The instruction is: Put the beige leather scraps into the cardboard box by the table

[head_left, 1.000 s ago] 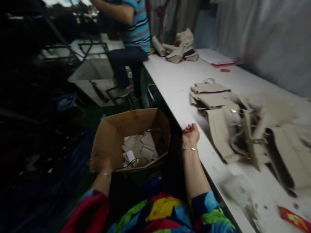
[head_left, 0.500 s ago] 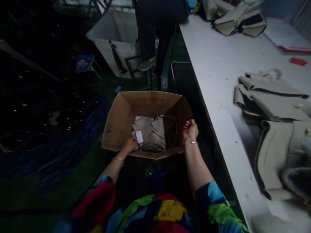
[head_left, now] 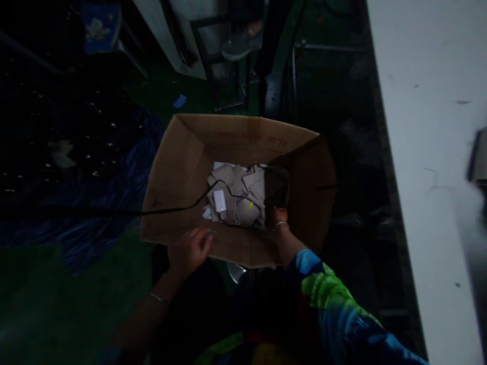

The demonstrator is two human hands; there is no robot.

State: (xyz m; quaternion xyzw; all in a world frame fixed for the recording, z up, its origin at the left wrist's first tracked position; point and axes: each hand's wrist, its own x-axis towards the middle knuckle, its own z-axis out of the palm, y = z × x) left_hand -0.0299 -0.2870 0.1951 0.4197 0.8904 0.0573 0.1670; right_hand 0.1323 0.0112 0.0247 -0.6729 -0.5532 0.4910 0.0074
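A cardboard box stands in front of me with its top open. Inside lie several beige flat pieces, a small white rectangular block and a black cord that runs out over the left wall. My left hand is at the near left rim, fingers loosely bent and thumb apart, with nothing seen in it. Down in the right part of the box, my right hand is closed beside the beige pieces. Its fingertips are in shadow, so what they hold is hidden.
A long white table runs along the right. Dark blue sheeting lies on the left, near a small blue stool. Beyond the box, a person's shoe rests by a dark metal frame.
My right hand has gone from the right rim down into the box. My left hand has drawn back from the white block to the near rim. The view has tilted down.
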